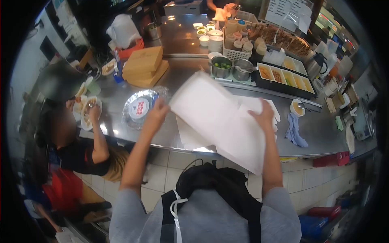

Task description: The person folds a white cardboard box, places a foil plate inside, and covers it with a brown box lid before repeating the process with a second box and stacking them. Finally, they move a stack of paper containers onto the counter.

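Two hands: both mine are up over the counter (316, 133), well apart, each closed on an edge of the same paper.
Left hand (157, 111): I have it pinching the paper's left corner, just above the foil lid.
Right hand (264, 117): I see it clamped on the paper's right edge, fingers curled over the top.
Paper (219, 119): large white sheet, held tilted above the counter's front edge, its lower corner hanging past the edge toward me.
Sheets (190, 137): more white paper lies flat on the counter under the held one.
Foil lid (139, 107): round, with a printed label, flat on the counter just left of the paper.
Boxes (145, 67): tan stack, behind the lid.
Tray (285, 79): black, with sauce compartments, behind the paper to the right.
Bowls (231, 69): two metal ones, just left of the tray.
Cup (298, 108): small, right of the paper, with a blue cloth (294, 131) in front of it.
Person (77, 150): at the counter's left end, one hand at food plates (87, 109).
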Demonstrator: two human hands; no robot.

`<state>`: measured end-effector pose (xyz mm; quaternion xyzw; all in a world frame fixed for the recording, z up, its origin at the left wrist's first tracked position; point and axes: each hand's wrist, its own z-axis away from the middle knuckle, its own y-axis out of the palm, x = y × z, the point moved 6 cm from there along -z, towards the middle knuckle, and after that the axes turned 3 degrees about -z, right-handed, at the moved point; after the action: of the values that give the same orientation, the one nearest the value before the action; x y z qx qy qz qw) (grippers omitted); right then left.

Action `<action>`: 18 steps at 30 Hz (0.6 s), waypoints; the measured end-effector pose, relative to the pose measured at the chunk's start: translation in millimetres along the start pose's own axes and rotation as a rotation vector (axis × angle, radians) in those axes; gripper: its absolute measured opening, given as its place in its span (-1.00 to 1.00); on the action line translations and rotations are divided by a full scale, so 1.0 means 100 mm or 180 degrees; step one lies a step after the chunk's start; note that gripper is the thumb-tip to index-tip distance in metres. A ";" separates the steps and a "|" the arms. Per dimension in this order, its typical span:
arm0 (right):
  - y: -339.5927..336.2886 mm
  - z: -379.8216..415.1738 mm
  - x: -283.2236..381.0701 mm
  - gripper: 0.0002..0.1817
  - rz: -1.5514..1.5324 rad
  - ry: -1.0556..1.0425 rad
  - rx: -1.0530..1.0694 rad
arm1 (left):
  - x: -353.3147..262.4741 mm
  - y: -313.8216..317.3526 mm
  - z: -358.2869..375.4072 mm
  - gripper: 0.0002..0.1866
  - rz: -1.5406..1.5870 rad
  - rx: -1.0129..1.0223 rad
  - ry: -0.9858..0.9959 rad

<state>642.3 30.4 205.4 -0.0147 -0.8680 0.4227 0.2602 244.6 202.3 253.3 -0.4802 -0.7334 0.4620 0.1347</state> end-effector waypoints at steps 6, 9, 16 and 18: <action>0.22 -0.04 -0.65 -0.53 -0.0718 0.0815 0.1824 | 0.15 -0.18 -0.79 -0.71 0.0167 -0.0630 -0.0297; 0.45 0.07 -0.33 -0.60 -0.1329 0.0522 0.1517 | -0.11 0.34 -0.70 -0.54 0.1139 -0.0378 -0.0851; 0.61 0.77 0.70 -0.55 -0.1149 0.0467 0.1124 | -1.46 0.75 0.84 -0.40 -0.0001 0.1514 0.0093; 0.21 0.72 1.26 -0.51 -0.0748 -0.0642 0.1342 | -1.44 0.87 1.07 -0.48 0.0098 0.1646 0.0064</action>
<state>495.9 22.4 208.1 0.1829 -0.7780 0.5605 0.2170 298.7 33.7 161.6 -0.4455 -0.5821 0.6314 0.2532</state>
